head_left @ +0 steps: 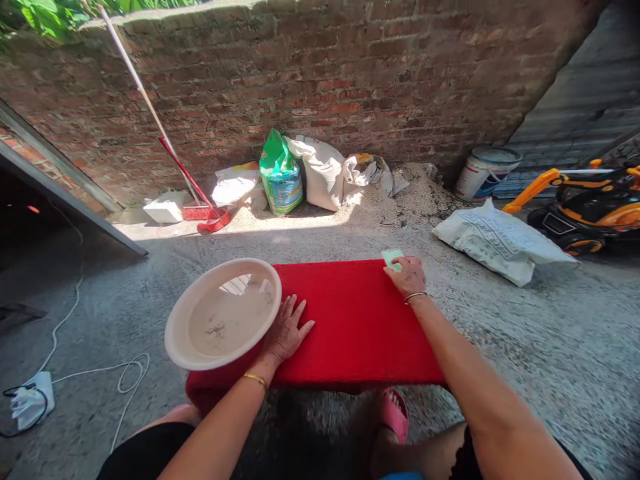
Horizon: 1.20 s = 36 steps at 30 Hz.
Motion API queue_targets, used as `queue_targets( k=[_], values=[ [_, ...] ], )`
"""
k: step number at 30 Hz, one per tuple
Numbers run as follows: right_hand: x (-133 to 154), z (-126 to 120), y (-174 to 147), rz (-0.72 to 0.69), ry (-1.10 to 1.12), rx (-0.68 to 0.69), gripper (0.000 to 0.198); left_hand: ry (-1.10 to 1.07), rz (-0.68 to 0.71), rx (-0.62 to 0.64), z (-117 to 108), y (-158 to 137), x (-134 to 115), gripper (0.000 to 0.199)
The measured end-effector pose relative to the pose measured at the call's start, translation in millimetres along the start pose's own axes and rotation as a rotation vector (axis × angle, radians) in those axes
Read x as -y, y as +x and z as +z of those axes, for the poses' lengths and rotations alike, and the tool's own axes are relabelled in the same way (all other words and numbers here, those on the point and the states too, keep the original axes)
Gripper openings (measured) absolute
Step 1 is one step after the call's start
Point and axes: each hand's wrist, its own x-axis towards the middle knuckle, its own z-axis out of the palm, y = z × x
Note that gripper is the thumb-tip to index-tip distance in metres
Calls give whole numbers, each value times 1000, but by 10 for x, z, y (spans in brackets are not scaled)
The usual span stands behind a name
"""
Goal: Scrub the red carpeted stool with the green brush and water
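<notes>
A red cloth (350, 320) covers a low table in front of me. My left hand (287, 330) lies flat on it with the fingers spread, close against the right side of a wide pale basin (173, 333). Water with dark bits in it fills part of the basin, which sits on the table's left end. At the far right corner of the cloth, my right hand (407, 275) is closed on a pale green flat rectangular piece (391, 256). The fingers cover part of that piece, and its exact kind cannot be made out.
Along the brick wall (380, 100) stand a green bag (281, 175), a white sack (323, 173), a bucket (487, 175) and a broom with a red dustpan (215, 222). A white sack (500, 240) and an orange-black toy vehicle (590, 207) are at right; a power strip (34, 400) with cable at left.
</notes>
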Motion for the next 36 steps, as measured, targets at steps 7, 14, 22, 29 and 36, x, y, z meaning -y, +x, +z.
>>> queue_targets(
  k=[7,14,22,29,36],
  values=[
    [116,102,-94,-71,-67,90,42,17,11,-1,-18,22,19,56],
    [-749,-64,48,201,76,-59,38,17,13,-28,33,14,72,56],
    [-907,-8,216,376,635,-123,36,49,28,-16,21,21,110,55],
    [-1031,105,157,395,796,8,36,29,23,-32,27,20,128,54],
    [-1237,131,-27,391,826,-81,33,13,20,-29,31,27,121,55]
  ],
)
